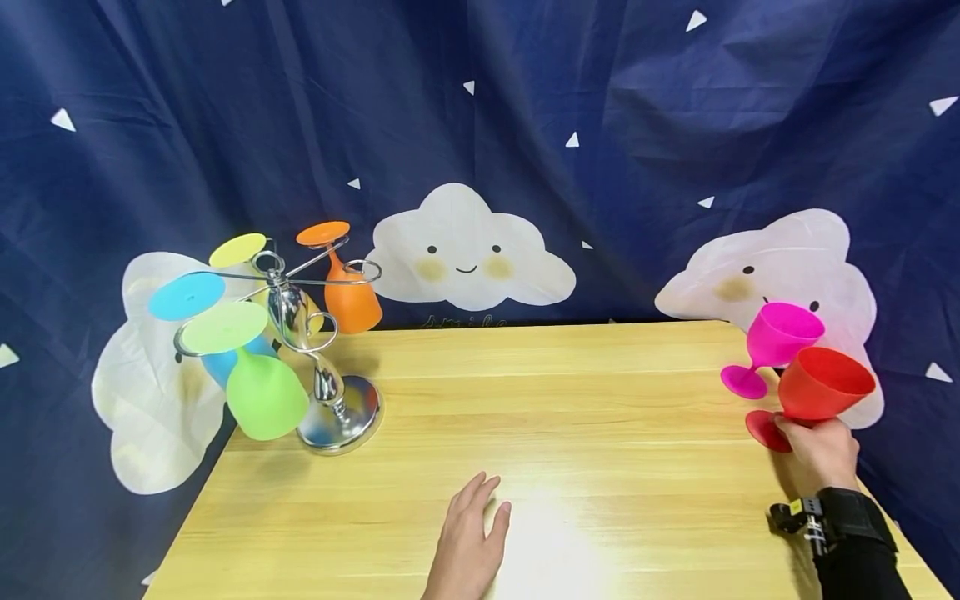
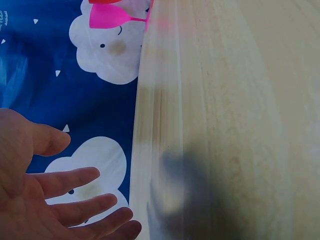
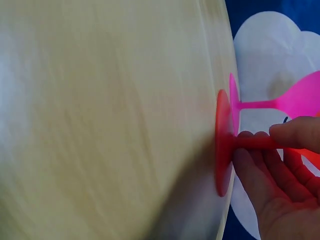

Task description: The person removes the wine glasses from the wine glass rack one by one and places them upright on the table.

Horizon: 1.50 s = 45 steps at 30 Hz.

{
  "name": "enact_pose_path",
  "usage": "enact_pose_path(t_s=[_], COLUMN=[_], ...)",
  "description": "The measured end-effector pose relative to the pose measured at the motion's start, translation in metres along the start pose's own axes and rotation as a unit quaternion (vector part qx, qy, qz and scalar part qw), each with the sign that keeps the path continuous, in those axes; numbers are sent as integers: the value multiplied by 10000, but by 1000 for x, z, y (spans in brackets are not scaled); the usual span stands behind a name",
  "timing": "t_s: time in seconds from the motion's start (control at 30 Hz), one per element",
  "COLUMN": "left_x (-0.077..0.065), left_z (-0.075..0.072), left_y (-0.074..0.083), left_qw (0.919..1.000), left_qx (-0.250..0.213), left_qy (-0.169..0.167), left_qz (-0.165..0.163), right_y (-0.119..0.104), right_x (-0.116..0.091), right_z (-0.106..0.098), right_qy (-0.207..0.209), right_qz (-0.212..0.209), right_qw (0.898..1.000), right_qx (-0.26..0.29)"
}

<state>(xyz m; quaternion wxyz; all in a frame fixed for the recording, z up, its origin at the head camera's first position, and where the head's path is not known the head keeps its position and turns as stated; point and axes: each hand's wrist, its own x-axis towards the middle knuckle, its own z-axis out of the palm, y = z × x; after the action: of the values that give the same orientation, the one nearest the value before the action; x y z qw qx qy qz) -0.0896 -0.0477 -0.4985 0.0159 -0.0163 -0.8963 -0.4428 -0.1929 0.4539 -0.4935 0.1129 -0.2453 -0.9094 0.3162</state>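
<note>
At the table's right edge my right hand (image 1: 813, 446) grips the stem of a red goblet (image 1: 817, 387), fingers curled round it (image 3: 270, 142); its round foot (image 3: 223, 150) stands on the wood. A pink goblet (image 1: 772, 342) stands just behind it, also seen in the right wrist view (image 3: 280, 100). My left hand (image 1: 468, 542) lies flat on the wooden table (image 1: 570, 400) near the front middle, fingers straight (image 2: 75, 200), holding nothing. At the far left a chrome rack (image 1: 330, 392) carries orange (image 1: 348, 296), green (image 1: 258, 383), blue and yellow goblets hanging upside down.
A dark blue curtain with white smiling clouds (image 1: 465, 250) hangs behind and around the table. The rack's base (image 1: 345, 421) sits near the table's left back corner. Bare wood lies between the rack and the two goblets on the right.
</note>
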Motion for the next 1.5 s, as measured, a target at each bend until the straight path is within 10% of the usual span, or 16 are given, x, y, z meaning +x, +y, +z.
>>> enact_pose_path(t_s=[0.73, 1.1, 1.27, 1.5], left_x=[7, 29, 33, 36], left_z=[-19, -94, -128, -165], left_y=[-4, -12, -16, -7], left_qw=[9995, 9912, 9686, 9035], left_qx=[-17, -12, 422, 1194], left_qy=[305, 1280, 2161, 3045], left_qz=[4, 331, 1154, 2769], right_y=[11, -7, -16, -36], right_x=[-7, -44, -68, -108], right_z=[-6, -11, 4, 33], right_qy=[-51, -351, -101, -85], right_qz=[72, -55, -771, -2279], right_qw=[10000, 9992, 9970, 9736], right_qx=[29, -165, -68, 86])
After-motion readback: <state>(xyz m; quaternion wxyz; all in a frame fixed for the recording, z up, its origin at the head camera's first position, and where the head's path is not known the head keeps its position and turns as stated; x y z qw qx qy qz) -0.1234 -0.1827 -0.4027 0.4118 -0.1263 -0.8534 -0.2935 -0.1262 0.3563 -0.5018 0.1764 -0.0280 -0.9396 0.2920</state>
